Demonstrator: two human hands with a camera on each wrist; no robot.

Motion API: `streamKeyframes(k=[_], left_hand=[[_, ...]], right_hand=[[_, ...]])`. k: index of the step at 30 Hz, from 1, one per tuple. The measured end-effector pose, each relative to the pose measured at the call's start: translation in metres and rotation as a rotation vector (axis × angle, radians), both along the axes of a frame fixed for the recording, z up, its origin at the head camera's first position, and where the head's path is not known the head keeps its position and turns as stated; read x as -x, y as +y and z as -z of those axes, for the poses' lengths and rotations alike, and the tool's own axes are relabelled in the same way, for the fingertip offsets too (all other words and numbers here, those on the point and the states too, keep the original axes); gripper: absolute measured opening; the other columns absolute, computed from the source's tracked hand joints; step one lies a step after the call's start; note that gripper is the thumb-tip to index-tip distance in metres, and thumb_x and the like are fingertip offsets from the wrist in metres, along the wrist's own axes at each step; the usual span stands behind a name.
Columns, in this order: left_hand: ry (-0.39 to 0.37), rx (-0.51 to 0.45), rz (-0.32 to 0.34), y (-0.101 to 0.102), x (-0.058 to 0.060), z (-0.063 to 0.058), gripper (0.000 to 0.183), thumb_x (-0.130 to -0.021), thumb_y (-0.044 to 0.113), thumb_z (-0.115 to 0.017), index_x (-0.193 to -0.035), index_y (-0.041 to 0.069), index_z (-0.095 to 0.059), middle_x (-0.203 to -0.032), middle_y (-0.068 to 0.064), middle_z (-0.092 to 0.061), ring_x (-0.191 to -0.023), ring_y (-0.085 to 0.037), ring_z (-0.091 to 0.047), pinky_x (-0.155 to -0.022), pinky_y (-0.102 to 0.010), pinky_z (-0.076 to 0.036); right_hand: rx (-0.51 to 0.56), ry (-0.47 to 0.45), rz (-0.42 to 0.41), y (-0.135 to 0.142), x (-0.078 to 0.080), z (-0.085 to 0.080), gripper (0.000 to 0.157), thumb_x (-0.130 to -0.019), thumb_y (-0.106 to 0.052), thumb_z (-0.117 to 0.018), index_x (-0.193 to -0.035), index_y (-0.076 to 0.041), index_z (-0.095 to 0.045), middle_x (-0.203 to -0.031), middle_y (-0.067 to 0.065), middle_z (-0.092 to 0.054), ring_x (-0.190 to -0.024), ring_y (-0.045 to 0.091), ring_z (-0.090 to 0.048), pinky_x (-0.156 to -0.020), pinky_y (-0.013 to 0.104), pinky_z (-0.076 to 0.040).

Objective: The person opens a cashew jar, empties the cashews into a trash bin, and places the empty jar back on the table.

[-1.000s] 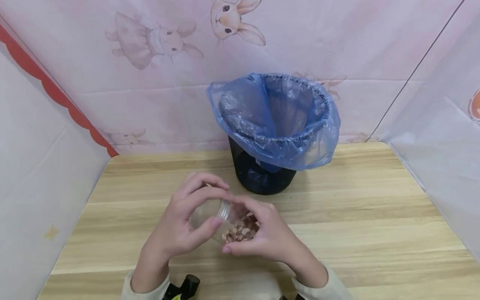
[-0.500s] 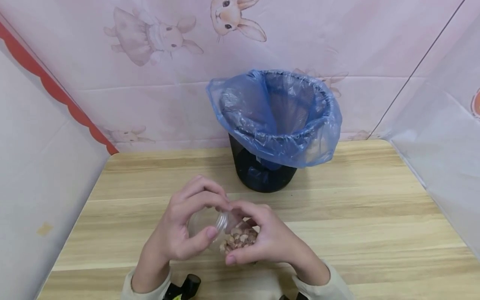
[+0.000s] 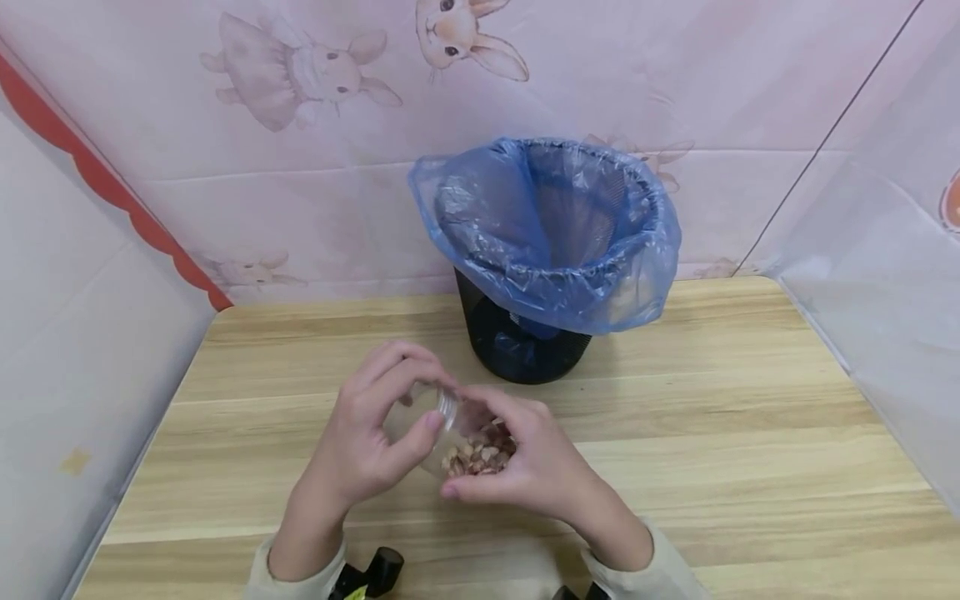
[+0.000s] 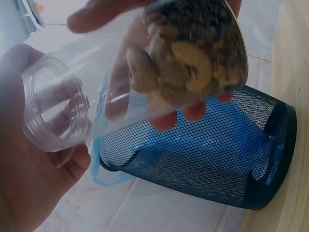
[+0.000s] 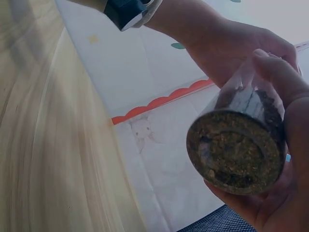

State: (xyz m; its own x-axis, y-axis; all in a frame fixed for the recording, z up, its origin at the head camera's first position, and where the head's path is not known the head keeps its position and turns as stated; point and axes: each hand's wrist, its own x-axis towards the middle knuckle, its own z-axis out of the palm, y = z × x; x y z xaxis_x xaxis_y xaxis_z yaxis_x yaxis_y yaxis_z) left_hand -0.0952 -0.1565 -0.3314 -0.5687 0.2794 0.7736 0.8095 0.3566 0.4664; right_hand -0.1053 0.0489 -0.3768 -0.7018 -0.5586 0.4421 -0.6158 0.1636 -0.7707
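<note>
A clear plastic jar (image 4: pixel 104 63) lies tilted on its side between both hands, raised above the tabletop. Its threaded neck (image 3: pixel 447 408) points to the left. Cashews and other brownish nuts (image 3: pixel 480 457) gather toward the base, with darker crumbs beside them. My left hand (image 3: pixel 371 429) curls its fingers and thumb round the neck end. Round the body near the base, my right hand (image 3: pixel 532 458) grips the jar. The right wrist view looks onto the jar's round bottom (image 5: pixel 236 154), covered inside with crumbs. Fingers partly hide the jar's mouth, so I cannot tell whether a lid is on it.
A black mesh bin (image 3: pixel 525 354) with a blue plastic bag (image 3: pixel 480 217) draped over its rim stands behind the hands. Under everything is a wooden table (image 3: pixel 750 433). Pink rabbit-print sheeting (image 3: pixel 315 192) rises along the back edge, and pale walls flank both sides.
Both hands dipped slightly toward the body with the jar, then rose back away from it. The grip on the jar looks the same. The bin has stayed in place.
</note>
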Motion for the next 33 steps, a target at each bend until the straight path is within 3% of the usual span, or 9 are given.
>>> streamKeyframes(k=[6,9,13,16,21,27,33], left_hand=[[-0.036,0.003,-0.057,0.001,0.0,0.001,0.02,-0.086,0.021,-0.061,-0.1,0.011,-0.07,-0.098,0.0,-0.065,-0.079,-0.016,-0.054,-0.063,-0.022,-0.043],[-0.053,0.017,-0.053,-0.001,-0.001,0.002,0.022,-0.087,0.025,-0.062,-0.102,0.012,-0.071,-0.1,0.001,-0.064,-0.081,-0.014,-0.053,-0.064,-0.022,-0.043],[-0.048,0.03,0.026,-0.004,-0.004,-0.001,0.03,-0.09,0.036,-0.062,-0.107,0.012,-0.071,-0.108,-0.003,-0.064,-0.095,-0.016,-0.056,-0.077,-0.029,-0.047],[-0.004,0.018,0.109,-0.004,-0.006,-0.006,0.032,-0.092,0.038,-0.062,-0.107,0.011,-0.071,-0.11,-0.008,-0.064,-0.102,-0.022,-0.056,-0.086,-0.032,-0.045],[0.063,-0.01,0.194,-0.001,-0.007,-0.011,0.027,-0.09,0.031,-0.066,-0.104,0.008,-0.071,-0.105,-0.01,-0.064,-0.098,-0.023,-0.056,-0.085,-0.03,-0.044],[0.09,-0.019,0.205,0.001,-0.008,-0.012,0.025,-0.091,0.029,-0.065,-0.101,0.007,-0.07,-0.101,-0.009,-0.064,-0.095,-0.023,-0.057,-0.086,-0.03,-0.045],[0.095,-0.018,0.17,0.001,-0.006,-0.009,0.025,-0.093,0.029,-0.064,-0.099,0.006,-0.07,-0.099,-0.009,-0.064,-0.093,-0.022,-0.057,-0.086,-0.029,-0.046]], right_hand=[[-0.019,0.094,0.063,-0.002,0.001,0.003,0.078,-0.068,-0.045,-0.091,-0.133,-0.016,-0.059,-0.102,-0.006,-0.069,-0.091,0.008,-0.066,-0.078,0.021,-0.055],[-0.027,0.096,0.072,-0.001,0.001,0.003,0.078,-0.067,-0.047,-0.09,-0.133,-0.017,-0.059,-0.103,-0.005,-0.069,-0.091,0.009,-0.066,-0.078,0.021,-0.054],[-0.029,0.019,0.024,0.0,0.001,0.001,0.078,-0.068,-0.045,-0.09,-0.135,-0.02,-0.058,-0.104,-0.004,-0.07,-0.09,0.009,-0.066,-0.078,0.025,-0.055],[0.013,-0.103,-0.078,0.002,0.0,-0.002,0.076,-0.069,-0.036,-0.091,-0.136,-0.023,-0.057,-0.104,-0.004,-0.07,-0.089,0.01,-0.066,-0.075,0.028,-0.057],[0.067,-0.254,-0.227,0.006,0.0,-0.003,0.069,-0.072,-0.03,-0.089,-0.133,-0.02,-0.057,-0.103,-0.002,-0.07,-0.09,0.016,-0.068,-0.074,0.035,-0.059],[0.071,-0.266,-0.249,0.006,-0.001,-0.004,0.066,-0.074,-0.032,-0.088,-0.131,-0.02,-0.058,-0.102,-0.002,-0.07,-0.089,0.016,-0.068,-0.074,0.035,-0.059],[0.064,-0.208,-0.189,0.002,-0.002,-0.004,0.07,-0.071,-0.031,-0.089,-0.133,-0.024,-0.058,-0.102,-0.007,-0.069,-0.089,0.012,-0.067,-0.073,0.031,-0.058]])
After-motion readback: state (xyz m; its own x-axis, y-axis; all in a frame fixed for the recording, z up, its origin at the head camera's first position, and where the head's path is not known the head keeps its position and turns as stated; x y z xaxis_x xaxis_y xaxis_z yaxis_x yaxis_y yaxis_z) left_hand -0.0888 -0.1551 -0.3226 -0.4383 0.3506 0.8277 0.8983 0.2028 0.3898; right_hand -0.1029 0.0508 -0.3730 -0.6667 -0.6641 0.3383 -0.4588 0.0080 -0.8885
